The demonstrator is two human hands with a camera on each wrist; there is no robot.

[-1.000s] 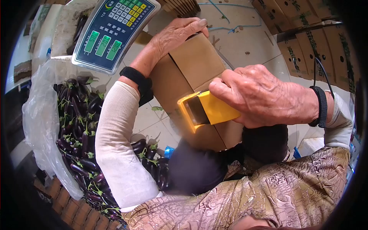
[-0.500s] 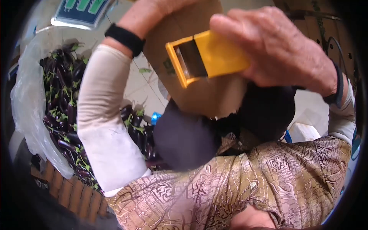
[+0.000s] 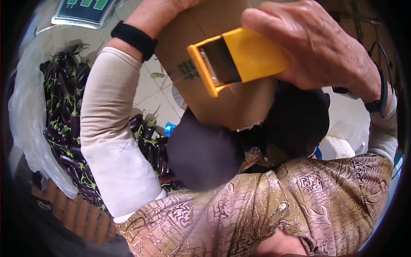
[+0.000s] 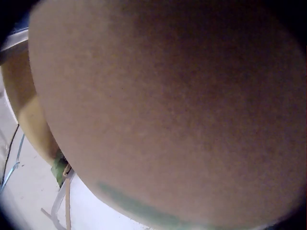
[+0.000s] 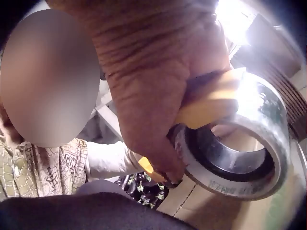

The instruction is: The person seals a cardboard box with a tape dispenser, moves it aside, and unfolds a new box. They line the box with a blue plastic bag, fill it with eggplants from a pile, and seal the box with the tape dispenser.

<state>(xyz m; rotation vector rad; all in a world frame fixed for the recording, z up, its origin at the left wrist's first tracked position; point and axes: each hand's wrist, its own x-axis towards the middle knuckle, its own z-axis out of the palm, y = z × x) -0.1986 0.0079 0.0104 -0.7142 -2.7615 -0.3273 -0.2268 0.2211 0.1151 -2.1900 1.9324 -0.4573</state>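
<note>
My right hand grips a yellow tape dispenser by its body, over a brown cardboard box. In the right wrist view, a wide roll of clear tape sits in the dispenser, below the curled fingers. The box stands tilted between the knees, with green print on the side facing me. At the top edge of the head view, my left hand is at the far part of the box, its fingers out of frame. The box's cardboard fills most of the left wrist view.
A heap of eggplants lies on the floor to the left, beside a clear plastic sheet. A digital scale stands at the upper left. A small blue object lies near the left knee, and a white block is on the right.
The head view has shifted, so the left hand is mostly cut off. The box has tipped, showing its printed side instead of its flaps. The dispenser, still in the right hand, appears higher in view.
</note>
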